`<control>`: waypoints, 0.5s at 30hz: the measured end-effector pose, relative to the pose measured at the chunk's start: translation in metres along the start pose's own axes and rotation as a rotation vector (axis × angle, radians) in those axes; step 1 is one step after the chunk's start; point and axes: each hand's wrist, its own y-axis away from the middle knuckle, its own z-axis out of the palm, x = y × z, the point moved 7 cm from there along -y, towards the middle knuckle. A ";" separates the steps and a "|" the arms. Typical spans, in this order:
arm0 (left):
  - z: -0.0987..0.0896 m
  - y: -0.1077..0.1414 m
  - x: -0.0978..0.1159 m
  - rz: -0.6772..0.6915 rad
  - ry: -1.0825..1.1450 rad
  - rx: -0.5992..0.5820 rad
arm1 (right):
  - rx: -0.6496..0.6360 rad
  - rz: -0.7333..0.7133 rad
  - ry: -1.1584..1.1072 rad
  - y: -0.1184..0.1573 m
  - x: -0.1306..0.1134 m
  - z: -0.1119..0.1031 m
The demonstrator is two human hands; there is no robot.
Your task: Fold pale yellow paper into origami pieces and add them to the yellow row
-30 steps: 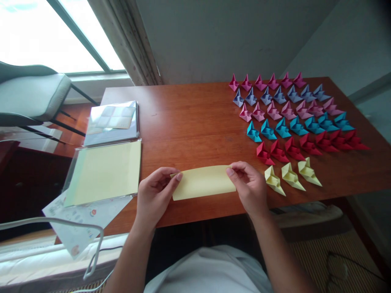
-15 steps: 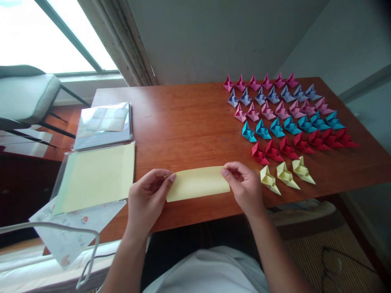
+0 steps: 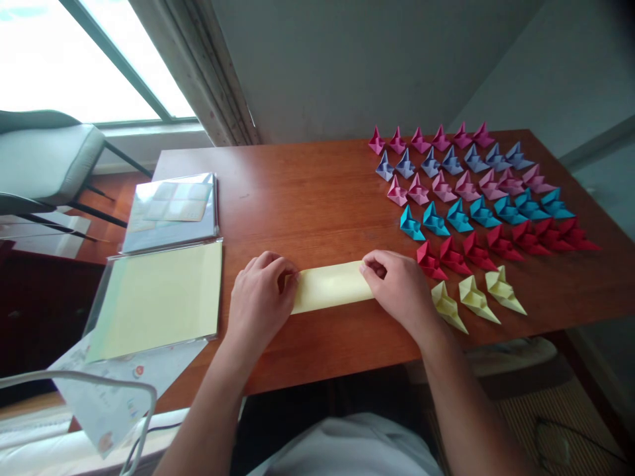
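Note:
A folded strip of pale yellow paper (image 3: 332, 286) stretches between my hands over the front part of the table. My left hand (image 3: 262, 291) pinches its left end between thumb and fingers, covering that end. At the other end, my right hand (image 3: 394, 285) grips the upper right corner with thumb and forefinger. Just right of it stand 3 yellow origami boats (image 3: 477, 301), in line with one another. Beyond them are rows of folded boats in red (image 3: 479, 250), turquoise (image 3: 483, 213), pink (image 3: 466, 186), lavender (image 3: 450, 160) and magenta (image 3: 440, 139).
A stack of yellow paper sheets (image 3: 163, 297) in a clear sleeve lies on the left of the wooden table (image 3: 278, 198). Behind it is a second clear packet (image 3: 171, 211). A patterned sheet (image 3: 124, 383) juts past the table edge near a white bent tube (image 3: 99, 378). A chair (image 3: 54, 158) stands by the window.
The paper strip has come down and forward onto or close to the table. My left hand has turned more palm-down and moved right, nearer to my right hand. The view has shifted slightly.

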 end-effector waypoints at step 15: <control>0.002 -0.004 0.007 0.065 -0.218 -0.003 | 0.050 0.000 0.190 0.003 -0.005 0.005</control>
